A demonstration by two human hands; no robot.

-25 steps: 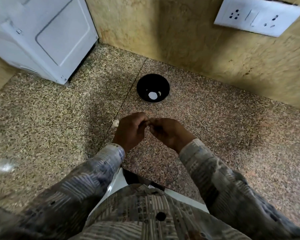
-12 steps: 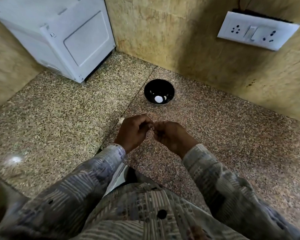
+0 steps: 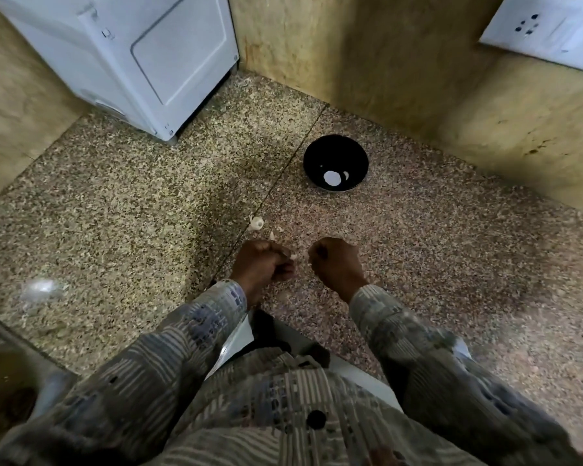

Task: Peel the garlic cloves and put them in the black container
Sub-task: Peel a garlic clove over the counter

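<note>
A: Dim, warm light overall; a soft glare patch (image 3: 41,289) sits on the countertop (image 3: 132,213) at nine o'clock.
B: Shadows?
A: A broad soft one darkens the wall (image 3: 367,62) at twelve and pools on the stone below it.
B: Sharpness?
A: Soft throughout; the socket plate (image 3: 546,28) at one o'clock smears, the sleeves (image 3: 182,348) at six blur, and straight edges bow outward.
</note>
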